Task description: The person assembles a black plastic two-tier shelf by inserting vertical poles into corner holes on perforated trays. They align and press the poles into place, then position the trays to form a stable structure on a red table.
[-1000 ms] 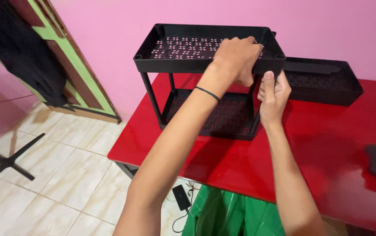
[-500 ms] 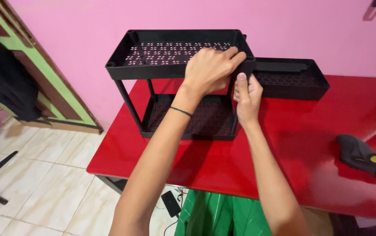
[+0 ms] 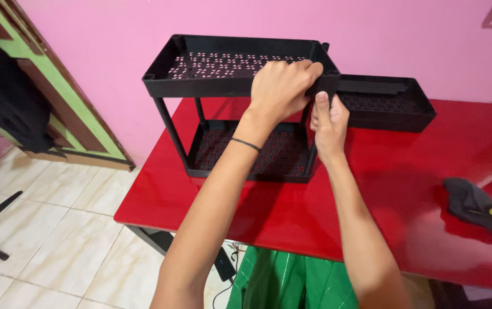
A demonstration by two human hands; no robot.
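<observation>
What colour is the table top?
Glossy red table top, shown best in the head view.

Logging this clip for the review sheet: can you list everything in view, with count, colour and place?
Black perforated plastic two-tier shelf rack: 1, black, standing on the table's left part, against the wall.
Separate black perforated plastic tray: 1, black, on the table right of the rack.
Glossy red table: 1, red, against the pink wall.
Dark work glove with yellow marks: 1, dark grey, right part of the table.
Green cloth: 1, green, below the table's near edge.
Left hand: gripping the rack's top tier at its near right corner.
Right hand: at the post under that corner.
</observation>
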